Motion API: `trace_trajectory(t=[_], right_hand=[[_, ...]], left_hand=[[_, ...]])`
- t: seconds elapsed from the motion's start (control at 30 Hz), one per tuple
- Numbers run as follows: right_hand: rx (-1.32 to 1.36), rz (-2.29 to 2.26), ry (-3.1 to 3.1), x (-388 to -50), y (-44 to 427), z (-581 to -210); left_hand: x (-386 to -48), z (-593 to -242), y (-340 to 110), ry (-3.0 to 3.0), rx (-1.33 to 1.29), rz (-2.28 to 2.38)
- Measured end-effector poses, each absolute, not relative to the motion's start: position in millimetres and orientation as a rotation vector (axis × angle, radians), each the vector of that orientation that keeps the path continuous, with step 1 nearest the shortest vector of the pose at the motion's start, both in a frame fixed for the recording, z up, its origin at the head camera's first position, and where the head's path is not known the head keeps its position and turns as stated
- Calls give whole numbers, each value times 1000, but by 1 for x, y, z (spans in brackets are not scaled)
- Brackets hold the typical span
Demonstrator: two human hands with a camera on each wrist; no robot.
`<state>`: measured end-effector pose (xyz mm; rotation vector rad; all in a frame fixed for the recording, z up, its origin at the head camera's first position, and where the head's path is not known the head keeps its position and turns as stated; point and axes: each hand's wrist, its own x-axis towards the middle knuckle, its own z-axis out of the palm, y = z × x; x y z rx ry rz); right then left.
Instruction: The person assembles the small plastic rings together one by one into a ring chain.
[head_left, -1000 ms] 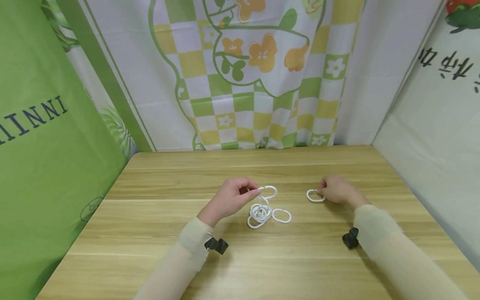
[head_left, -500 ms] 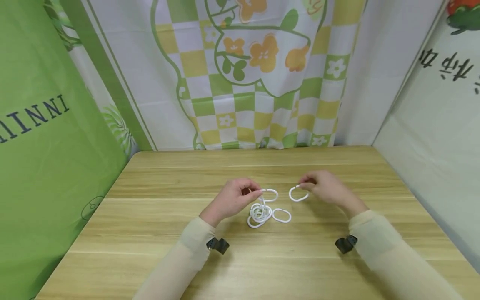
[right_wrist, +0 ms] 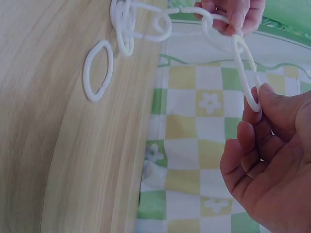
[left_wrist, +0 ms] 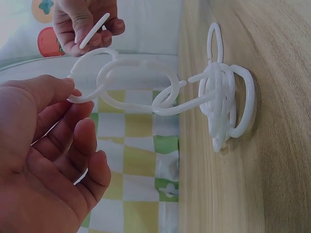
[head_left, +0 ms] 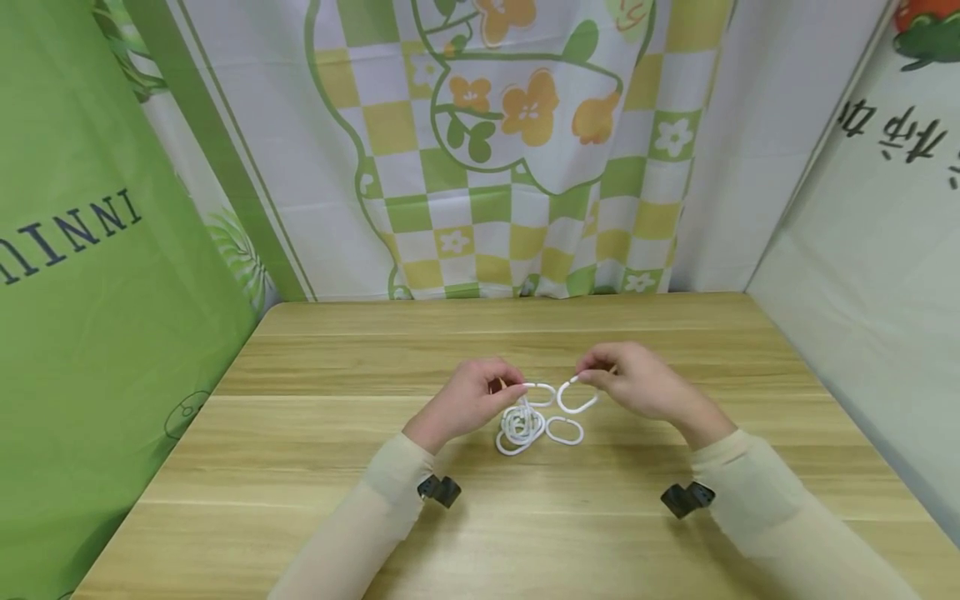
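In the head view my left hand pinches the end link of a white plastic chain between thumb and forefinger. From that link the chain runs down to a heap of linked white ovals on the table. My right hand pinches a separate white oval link by one end, above the tabletop. A small gap shows in this link's side. It is close beside the left hand's link; whether they touch I cannot tell. Another loose link lies flat just right of the heap.
The wooden table extends around both hands. A checkered curtain hangs behind its far edge, with a green cloth on the left and a pale cloth on the right. Small black cameras sit on the wrists.
My right hand has lifted its link off the table and carried it left, close to the left hand. The left hand has barely moved and still pinches the chain's end.
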<state>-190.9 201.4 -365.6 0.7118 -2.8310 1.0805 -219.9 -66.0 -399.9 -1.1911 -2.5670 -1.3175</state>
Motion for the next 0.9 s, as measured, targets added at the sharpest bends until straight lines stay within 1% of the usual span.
trace_trajectory(t=[0.4, 0.9], right_hand=[[828, 1169, -2848, -189, 182, -368], [874, 1188, -2859, -188, 175, -369]], left_hand=[[-215, -400, -61, -2550, -1278, -1252], [-213, -400, -59, -2551, -1329, -1235]])
